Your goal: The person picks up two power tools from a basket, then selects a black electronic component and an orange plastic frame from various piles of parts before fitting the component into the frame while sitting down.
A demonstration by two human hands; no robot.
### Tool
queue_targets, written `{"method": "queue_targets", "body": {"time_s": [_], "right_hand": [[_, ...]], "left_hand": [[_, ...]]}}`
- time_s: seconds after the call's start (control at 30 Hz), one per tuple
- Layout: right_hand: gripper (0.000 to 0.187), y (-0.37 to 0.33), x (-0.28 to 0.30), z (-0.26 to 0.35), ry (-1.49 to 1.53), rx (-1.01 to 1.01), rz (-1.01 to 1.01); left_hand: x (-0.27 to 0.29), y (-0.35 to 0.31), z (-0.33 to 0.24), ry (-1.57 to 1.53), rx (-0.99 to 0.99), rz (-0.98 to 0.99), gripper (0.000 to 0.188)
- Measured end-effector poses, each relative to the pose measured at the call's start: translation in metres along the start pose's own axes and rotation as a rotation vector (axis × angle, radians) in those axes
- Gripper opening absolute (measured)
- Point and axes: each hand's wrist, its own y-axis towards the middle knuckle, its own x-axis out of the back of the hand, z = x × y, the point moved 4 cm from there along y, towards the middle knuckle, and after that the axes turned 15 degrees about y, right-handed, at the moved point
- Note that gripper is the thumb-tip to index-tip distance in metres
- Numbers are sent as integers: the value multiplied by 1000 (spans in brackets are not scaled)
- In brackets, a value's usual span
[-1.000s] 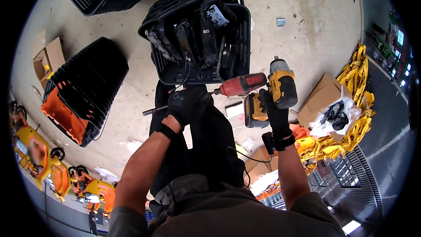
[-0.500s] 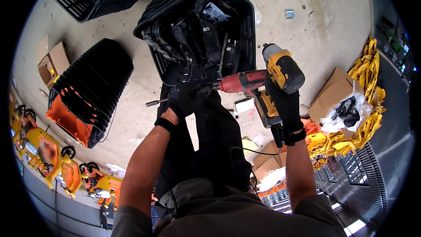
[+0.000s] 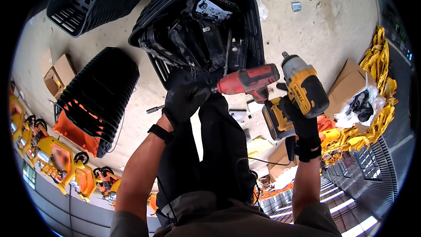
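Note:
My gloved left hand (image 3: 187, 101) is closed around the nose end of a red and black impact driver (image 3: 247, 79), whose body points off to the right. A thin metal rod with a socket-like tip (image 3: 155, 109) sticks out on the left side of that hand; how it is held is hidden. My gloved right hand (image 3: 300, 120) grips a yellow and black impact wrench (image 3: 303, 85) by its handle, its grey nose pointing up and away. Just beyond my hands stands a black plastic crate (image 3: 256, 39) holding several dirty black parts (image 3: 215, 46).
Left of me lies a stack of nested black crates (image 3: 103, 90) with an orange one at its end. Another black crate (image 3: 81, 8) stands far left. A cardboard box (image 3: 351, 83), plastic bag (image 3: 362, 105) and yellow straps (image 3: 386, 87) lie right. A small metal block (image 3: 296, 6) sits on the floor.
The impact wrench has moved right and nearer to me, and a gap now shows between it and the red impact driver. My left hand keeps its hold. The whole view has shifted slightly.

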Motion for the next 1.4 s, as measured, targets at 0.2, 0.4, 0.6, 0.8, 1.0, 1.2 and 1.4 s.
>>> {"method": "queue_targets", "body": {"time_s": [0.2,0.4,0.6,0.8,1.0,1.2,1.4], "right_hand": [[47,-18,-1,-47,240,-59,-149],[41,-39,-13,-89,342,42,-229],[32,-21,-23,-118,413,-18,-237],[32,-8,-31,-127,444,120,-269],[48,5,-39,-117,585,162,-210],[48,8,-44,-109,589,196,-215],[47,13,-45,-109,532,189,-118]], "left_hand": [[4,20,11,-9,-147,-121,22],[9,24,20,-36,-56,-154,26],[5,29,20,-25,-35,-199,25],[5,40,6,1,-116,-204,22],[7,51,-17,44,-205,-328,40],[8,59,-20,-16,-163,-201,44],[5,66,-37,-120,-202,-229,48]]}}
